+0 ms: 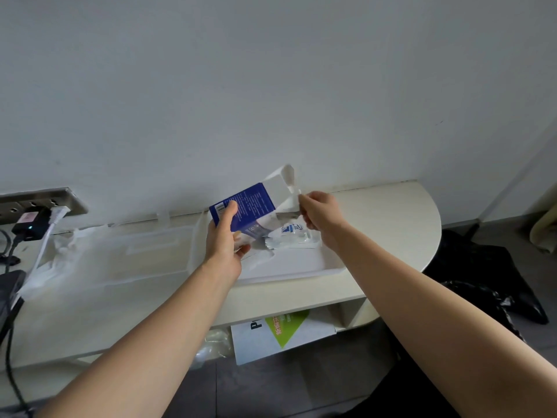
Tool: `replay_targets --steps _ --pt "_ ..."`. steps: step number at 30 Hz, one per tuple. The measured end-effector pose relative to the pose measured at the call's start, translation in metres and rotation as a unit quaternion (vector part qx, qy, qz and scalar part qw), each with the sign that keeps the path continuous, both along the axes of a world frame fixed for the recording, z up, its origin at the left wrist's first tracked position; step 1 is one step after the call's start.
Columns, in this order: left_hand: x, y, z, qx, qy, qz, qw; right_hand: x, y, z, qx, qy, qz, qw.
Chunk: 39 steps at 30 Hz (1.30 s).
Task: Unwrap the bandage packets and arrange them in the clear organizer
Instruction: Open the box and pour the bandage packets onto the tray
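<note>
Hands meet above the desk (391, 224). At left lies the clear organizer (144, 251). Left hand (224, 236) grips the blue-and-white box (256, 203); right hand (316, 211) pinches its white flap. Bandage packets (291, 236) lie beneath on a white tray (286, 268).

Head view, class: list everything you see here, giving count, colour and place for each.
box: one, blue and white, held above the table
bandage packets: a few, white with blue print, on the table beneath the box
clear organizer: one, transparent, table's left half
table: one, cream, against the wall
charger: one, black, wall socket strip at left
carton: one, white and green, under the table
black bag: one, floor at right
left hand: grips the box's lower end
right hand: pinches the box's open flap
</note>
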<state>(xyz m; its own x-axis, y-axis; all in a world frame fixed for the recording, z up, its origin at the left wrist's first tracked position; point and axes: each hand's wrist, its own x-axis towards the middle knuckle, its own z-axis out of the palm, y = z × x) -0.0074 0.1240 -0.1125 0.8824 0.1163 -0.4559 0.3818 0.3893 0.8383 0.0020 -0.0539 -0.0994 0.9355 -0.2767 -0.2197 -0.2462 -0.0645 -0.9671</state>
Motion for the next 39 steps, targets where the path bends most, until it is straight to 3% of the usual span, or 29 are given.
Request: replay_targets --steps 5,10,14,17,19,21,28,31,35,39 --pt "0.005 0.006 0.000 -0.049 -0.001 0.068 0.997 -0.004 -0.025 -0.021 -0.016 0.049 -0.098 0.994" --pt "0.003 0.005 0.000 -0.070 -0.007 0.059 0.996 -0.014 -0.028 -0.035 -0.085 0.112 -0.007 0.990" --pt "0.001 -0.001 0.002 -0.090 -0.010 0.047 0.995 -0.012 -0.024 -0.023 -0.104 -0.001 -0.076 0.992" --pt "0.001 -0.007 0.000 -0.104 0.000 0.007 0.995 -0.017 -0.015 0.000 -0.041 -0.129 0.060 0.989" --pt "0.000 -0.013 -0.002 -0.094 0.001 -0.036 0.995 -0.022 -0.006 0.012 -0.036 -0.143 0.172 0.974" --pt "-0.002 -0.018 -0.004 -0.087 0.008 -0.053 0.995 -0.024 0.000 0.016 -0.079 -0.133 0.212 0.965" --pt "-0.006 -0.031 -0.004 -0.090 0.015 -0.066 0.994 -0.026 -0.016 0.020 -0.083 -0.163 0.129 0.975" --pt "-0.005 -0.029 -0.002 -0.068 0.012 -0.054 0.996 -0.017 -0.019 0.017 -0.161 -0.155 0.072 0.972" --pt "-0.006 -0.022 -0.003 -0.049 0.012 -0.045 0.998 -0.006 -0.012 0.008 -0.300 -0.067 0.149 0.940" --pt "-0.003 -0.010 -0.003 -0.058 0.010 -0.004 0.998 0.001 -0.008 -0.008 -0.330 -0.044 0.101 0.937"
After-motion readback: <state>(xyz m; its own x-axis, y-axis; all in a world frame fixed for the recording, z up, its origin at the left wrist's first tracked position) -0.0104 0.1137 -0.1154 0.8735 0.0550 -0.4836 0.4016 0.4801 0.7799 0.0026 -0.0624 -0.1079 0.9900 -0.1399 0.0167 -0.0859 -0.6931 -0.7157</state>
